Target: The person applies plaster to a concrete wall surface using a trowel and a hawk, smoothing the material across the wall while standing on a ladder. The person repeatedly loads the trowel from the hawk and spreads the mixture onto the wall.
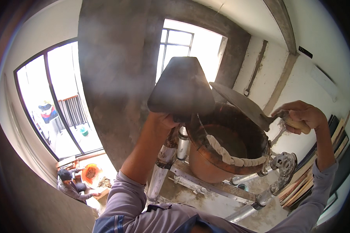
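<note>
My left hand (165, 119) is raised under a dark, flat, trapezoid hawk (181, 87) and grips it from below; the board hides most of my fingers. In my right hand (305, 115), the fingers wrap round the wooden handle of a pointed trowel (241, 103). The trowel's blade reaches left over the rim of an orange-brown bucket (212, 165), its tip close to the hawk's right edge. Inside the bucket is greyish material, low down. Its handle, wrapped in pale cloth or rope (237, 159), lies along the near rim.
Metal scaffold pipes (155, 182) and a wooden plank (225, 186) surround the bucket's base, with a metal coupler (284, 165) at right. A grey plastered wall (116, 77) rises ahead. Long boards (299, 186) lean at right. Far below left, a person (72, 182) crouches by an orange basin (92, 186).
</note>
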`<move>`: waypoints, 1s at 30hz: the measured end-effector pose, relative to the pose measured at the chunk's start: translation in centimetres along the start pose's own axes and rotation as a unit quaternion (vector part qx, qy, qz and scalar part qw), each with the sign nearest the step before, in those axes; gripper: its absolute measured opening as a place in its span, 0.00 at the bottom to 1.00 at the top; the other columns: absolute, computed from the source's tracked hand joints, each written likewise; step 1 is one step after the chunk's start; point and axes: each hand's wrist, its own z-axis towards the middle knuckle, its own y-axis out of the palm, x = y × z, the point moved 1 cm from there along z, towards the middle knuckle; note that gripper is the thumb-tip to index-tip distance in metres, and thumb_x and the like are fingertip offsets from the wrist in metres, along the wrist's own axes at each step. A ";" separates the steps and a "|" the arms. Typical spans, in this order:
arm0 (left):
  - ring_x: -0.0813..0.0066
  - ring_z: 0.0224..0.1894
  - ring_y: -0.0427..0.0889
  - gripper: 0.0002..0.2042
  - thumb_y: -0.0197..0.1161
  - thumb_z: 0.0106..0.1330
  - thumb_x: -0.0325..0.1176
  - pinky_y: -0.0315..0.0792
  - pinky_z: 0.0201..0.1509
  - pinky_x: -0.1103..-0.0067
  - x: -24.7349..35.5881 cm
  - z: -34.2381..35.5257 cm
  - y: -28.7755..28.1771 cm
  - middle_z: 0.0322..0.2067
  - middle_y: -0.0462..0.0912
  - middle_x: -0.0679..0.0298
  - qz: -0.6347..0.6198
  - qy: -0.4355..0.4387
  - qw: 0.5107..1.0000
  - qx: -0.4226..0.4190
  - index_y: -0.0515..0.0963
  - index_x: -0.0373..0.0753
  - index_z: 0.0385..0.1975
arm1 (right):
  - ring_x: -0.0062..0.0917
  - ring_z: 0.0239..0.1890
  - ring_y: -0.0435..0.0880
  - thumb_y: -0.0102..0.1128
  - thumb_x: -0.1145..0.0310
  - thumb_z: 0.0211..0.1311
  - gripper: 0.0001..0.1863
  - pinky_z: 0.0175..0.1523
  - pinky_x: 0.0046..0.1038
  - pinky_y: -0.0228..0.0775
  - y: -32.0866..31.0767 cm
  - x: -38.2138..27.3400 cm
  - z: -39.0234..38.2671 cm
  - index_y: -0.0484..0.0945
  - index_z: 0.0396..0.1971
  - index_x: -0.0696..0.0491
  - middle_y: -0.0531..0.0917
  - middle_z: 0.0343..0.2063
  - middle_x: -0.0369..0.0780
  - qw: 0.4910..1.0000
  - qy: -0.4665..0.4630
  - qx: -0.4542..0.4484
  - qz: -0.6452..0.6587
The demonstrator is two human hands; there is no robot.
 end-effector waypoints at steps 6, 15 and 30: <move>0.67 0.44 0.82 0.17 0.57 0.68 0.34 0.80 0.46 0.73 0.7 -4.4 2.5 0.46 0.79 0.56 -0.046 0.007 0.996 0.076 0.70 0.32 0.53 | 0.20 0.19 0.77 0.56 0.64 0.61 0.17 0.25 0.23 0.71 2.9 -1.9 -1.2 0.80 0.46 0.57 0.79 0.20 0.36 0.947 0.096 0.125 -0.280; 0.68 0.45 0.82 0.18 0.58 0.67 0.32 0.78 0.48 0.75 1.2 -17.1 10.8 0.47 0.79 0.57 0.238 0.101 0.925 0.277 0.70 0.32 0.54 | 0.39 0.36 0.83 0.60 0.68 0.56 0.16 0.44 0.33 0.74 4.8 1.3 2.5 0.81 0.45 0.55 0.84 0.33 0.45 0.870 0.047 0.036 -0.490; 0.68 0.46 0.81 0.19 0.56 0.68 0.33 0.76 0.49 0.75 22.6 -22.6 8.1 0.48 0.78 0.59 0.512 0.267 0.747 0.329 0.69 0.32 0.55 | 0.35 0.59 0.70 0.41 0.57 0.73 0.26 0.65 0.35 0.57 6.8 8.0 -11.7 0.68 0.59 0.62 0.74 0.56 0.47 0.613 -0.099 0.752 -0.222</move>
